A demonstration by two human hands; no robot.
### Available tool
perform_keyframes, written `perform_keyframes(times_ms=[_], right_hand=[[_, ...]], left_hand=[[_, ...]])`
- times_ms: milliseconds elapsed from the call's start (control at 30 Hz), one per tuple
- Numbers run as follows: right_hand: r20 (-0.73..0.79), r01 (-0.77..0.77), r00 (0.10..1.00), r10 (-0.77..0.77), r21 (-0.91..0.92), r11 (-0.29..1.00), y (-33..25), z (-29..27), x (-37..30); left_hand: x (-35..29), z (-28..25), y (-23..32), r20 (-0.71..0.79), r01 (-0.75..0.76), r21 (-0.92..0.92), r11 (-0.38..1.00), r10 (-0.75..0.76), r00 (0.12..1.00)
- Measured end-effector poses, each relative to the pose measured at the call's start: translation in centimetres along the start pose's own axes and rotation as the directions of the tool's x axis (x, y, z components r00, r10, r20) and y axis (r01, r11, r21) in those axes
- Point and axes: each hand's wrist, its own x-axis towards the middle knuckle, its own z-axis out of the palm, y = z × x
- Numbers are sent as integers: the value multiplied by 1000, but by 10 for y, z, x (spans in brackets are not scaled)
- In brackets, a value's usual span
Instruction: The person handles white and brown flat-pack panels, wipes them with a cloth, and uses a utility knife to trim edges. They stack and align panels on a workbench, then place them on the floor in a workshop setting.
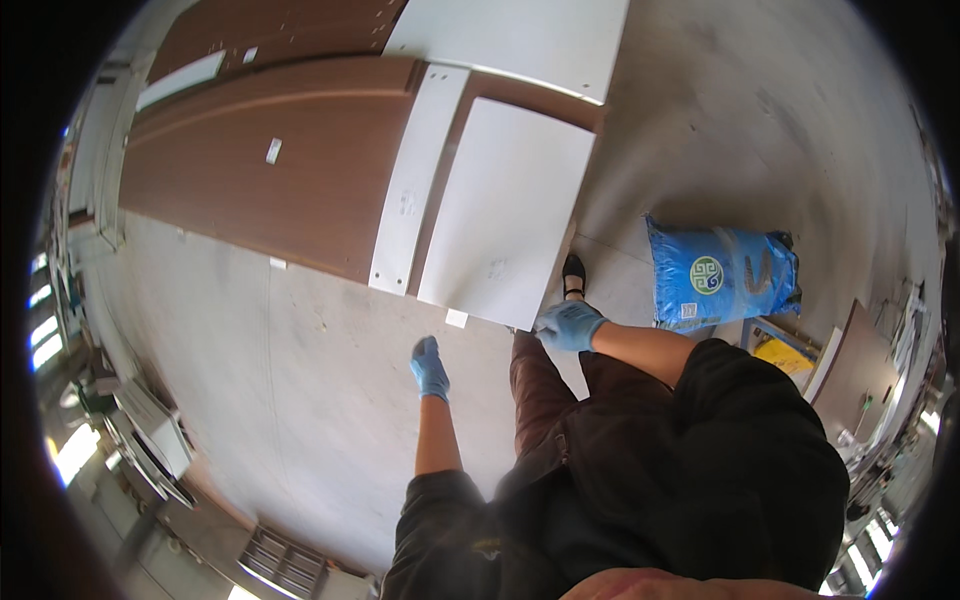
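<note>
My right hand (568, 325), in a light blue glove, is closed right beside the near right corner of a white rectangular panel (510, 210). Its fingertips are hidden, so what lies in its grip I cannot make out. The panel lies flat on a larger brown board (250, 165), next to a narrow white strip (415, 180) with small holes near its ends. Over the bare floor, apart from the panels, hangs my left hand (430, 368), gloved in blue too. It holds nothing, and its fingers point away from me, loosely extended.
Another white panel (520, 40) and a dark brown board (270, 35) lie behind. On the floor at right rests a full blue sack (722, 272). Further right stands a brown board (855, 375) near a yellow item (783, 355). A slatted metal piece (283, 562) sits at lower left.
</note>
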Motion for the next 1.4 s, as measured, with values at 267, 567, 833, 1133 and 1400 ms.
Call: perform_keyframes(times_ms=[267, 567, 833, 1133, 1400], right_hand=[[-26, -552, 834, 551, -50, 832, 91, -50, -189], [28, -779, 333, 943, 571, 259, 80, 121, -382], [198, -557, 319, 927, 830, 14, 10, 253, -422], [205, -296, 186, 961, 944, -144, 1, 299, -514], [273, 68, -128, 954, 962, -266, -29, 379, -586]], left_hand=[[-101, 85, 10, 326, -30, 154, 988, -22, 945], [-123, 165, 65, 672, -253, 453, 855, -141, 727], [-121, 165, 69, 540, -311, 765, 565, -296, 788], [-220, 272, 31, 707, -530, 687, 498, -628, 325], [-381, 364, -84, 817, -716, 562, 414, -415, 401]])
